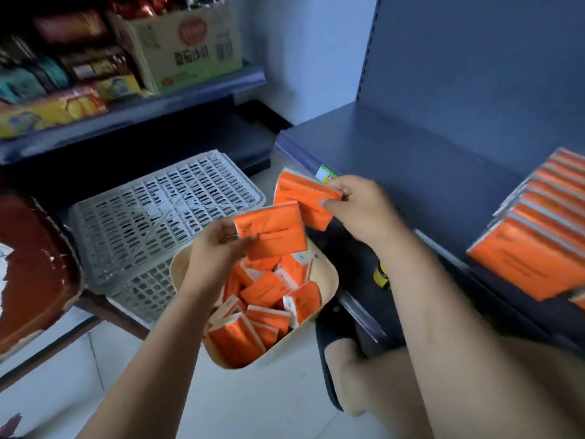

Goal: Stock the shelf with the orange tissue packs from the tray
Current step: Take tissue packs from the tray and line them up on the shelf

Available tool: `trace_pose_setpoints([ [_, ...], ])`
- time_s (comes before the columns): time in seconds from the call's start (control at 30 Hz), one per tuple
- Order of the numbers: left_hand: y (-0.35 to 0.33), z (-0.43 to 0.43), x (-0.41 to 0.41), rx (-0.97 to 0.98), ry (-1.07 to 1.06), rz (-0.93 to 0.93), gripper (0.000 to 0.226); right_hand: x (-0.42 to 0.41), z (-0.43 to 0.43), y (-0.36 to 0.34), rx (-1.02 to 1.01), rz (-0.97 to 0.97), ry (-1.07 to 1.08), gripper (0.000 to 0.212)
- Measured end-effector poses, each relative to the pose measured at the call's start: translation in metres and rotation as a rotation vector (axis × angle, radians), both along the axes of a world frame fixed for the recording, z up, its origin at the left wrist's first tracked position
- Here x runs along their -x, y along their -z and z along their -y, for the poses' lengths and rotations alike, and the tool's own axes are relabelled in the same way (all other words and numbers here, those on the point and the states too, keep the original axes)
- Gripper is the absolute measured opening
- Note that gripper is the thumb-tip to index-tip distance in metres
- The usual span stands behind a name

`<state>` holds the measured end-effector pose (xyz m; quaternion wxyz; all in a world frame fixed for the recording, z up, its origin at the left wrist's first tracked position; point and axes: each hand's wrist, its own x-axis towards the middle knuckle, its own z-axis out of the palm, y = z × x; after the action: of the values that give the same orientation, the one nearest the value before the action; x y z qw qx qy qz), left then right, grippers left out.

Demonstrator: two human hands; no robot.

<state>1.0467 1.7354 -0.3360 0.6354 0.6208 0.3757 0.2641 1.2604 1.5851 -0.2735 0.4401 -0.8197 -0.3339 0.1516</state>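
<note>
Above a beige tray (329,280) set on the pale floor, two orange tissue packs are held up, one in each hand, as seen from the head camera. One pack (272,231) is pinched at its left end between the thumb and fingers of the left hand (218,245), directly over the tray. The other pack (304,198) is gripped at its right end by the curled fingers of the right hand (357,207), just behind the first and near the front edge of the dark grey shelf (411,160). The two packs overlap in view; whether they touch cannot be told. More orange packs (266,293) are heaped in the tray at all angles. Toward the right end of the shelf, a row of orange packs (535,236) is stood side by side. A green label (326,174) is fixed to the shelf's front edge, beside the right hand. A white slatted crate (158,210) is seen just left of the tray. A second shelf (133,115) at upper left is loaded with a cardboard box (186,42) and snack packets (53,109). A foot in a dark slipper (332,343) is planted just right of the tray.
</note>
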Motion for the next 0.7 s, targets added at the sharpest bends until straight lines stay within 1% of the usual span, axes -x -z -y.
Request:
trace_pose_setpoints([
  [0.07, -0.030, 0.013, -0.010, -0.044, 0.088, 0.049, 0.026, -0.001, 0.037, -0.030, -0.053, 0.040, 0.048, 0.021],
  [0.1, -0.046, 0.023, -0.016, -0.053, 0.125, 0.082, 0.032, -0.001, 0.057, -0.044, -0.071, 0.069, 0.079, 0.019],
  [0.13, -0.062, 0.034, -0.023, -0.064, 0.161, 0.121, 0.042, 0.000, 0.079, -0.056, -0.090, 0.097, 0.104, 0.017],
  [0.17, -0.077, 0.047, -0.030, -0.079, 0.201, 0.162, 0.054, 0.001, 0.101, -0.069, -0.099, 0.118, 0.125, 0.019],
  [0.2, -0.090, 0.060, -0.037, -0.102, 0.247, 0.194, 0.064, 0.001, 0.124, -0.080, -0.103, 0.145, 0.143, 0.024],
  [0.23, -0.104, 0.074, -0.044, -0.127, 0.304, 0.218, 0.069, 0.003, 0.147, -0.092, -0.104, 0.175, 0.169, 0.029],
  [0.33, -0.140, 0.120, -0.065, -0.199, 0.474, 0.295, 0.060, 0.010, 0.222, -0.126, -0.155, 0.241, 0.262, 0.035],
  [0.5, -0.175, 0.204, -0.102, -0.317, 0.685, 0.393, 0.051, 0.029, 0.348, -0.164, -0.174, 0.290, 0.469, 0.030],
  [0.67, -0.173, 0.287, -0.142, -0.474, 0.863, 0.404, 0.046, 0.055, 0.451, -0.158, -0.133, 0.365, 0.675, 0.027],
  [0.7, -0.167, 0.303, -0.149, -0.477, 0.887, 0.394, 0.045, 0.061, 0.467, -0.154, -0.108, 0.376, 0.708, 0.026],
])
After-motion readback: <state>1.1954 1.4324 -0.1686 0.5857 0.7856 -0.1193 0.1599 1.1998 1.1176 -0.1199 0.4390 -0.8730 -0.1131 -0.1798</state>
